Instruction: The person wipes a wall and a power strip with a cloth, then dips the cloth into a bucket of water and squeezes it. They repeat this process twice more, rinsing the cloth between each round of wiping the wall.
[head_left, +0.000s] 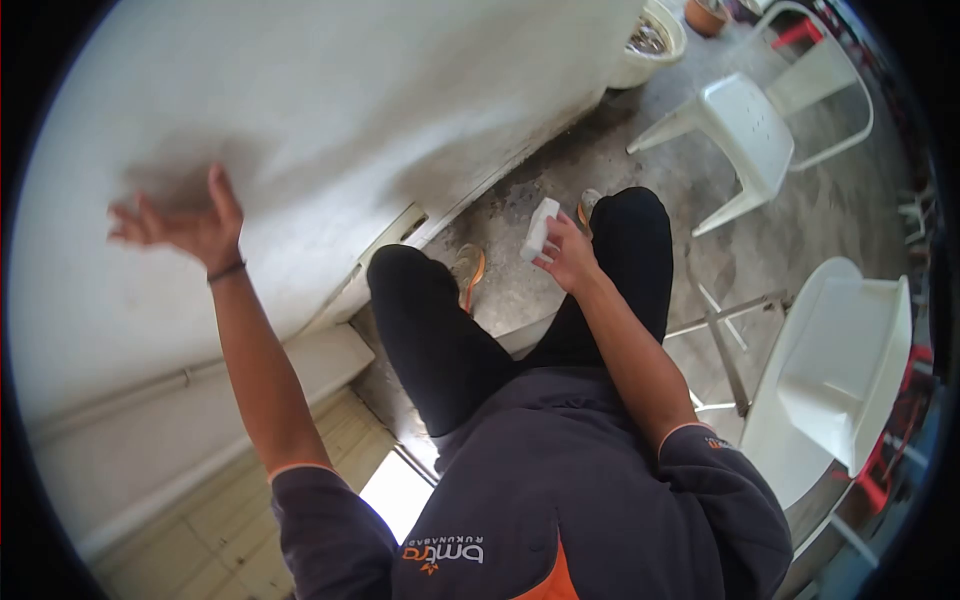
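Observation:
My left hand (185, 225) is raised in front of the white wall (330, 110), its fingers spread and nothing in them. A dark band circles that wrist. Whether any fingertip touches the wall, I cannot tell. Between my knees and over the floor, my right hand (568, 255) grips a small white block (540, 230) with its fingertips. The block is tilted, and its far end sticks out beyond the fingers.
A white metal chair (745, 120) stands on the grey floor (640, 180) at the upper right. Near the wall is a pale pot (640, 68), with a brown pot (706, 16) beyond it. A white plastic seat (825, 370) is at my right. A ledge (340, 365) runs along the wall's base.

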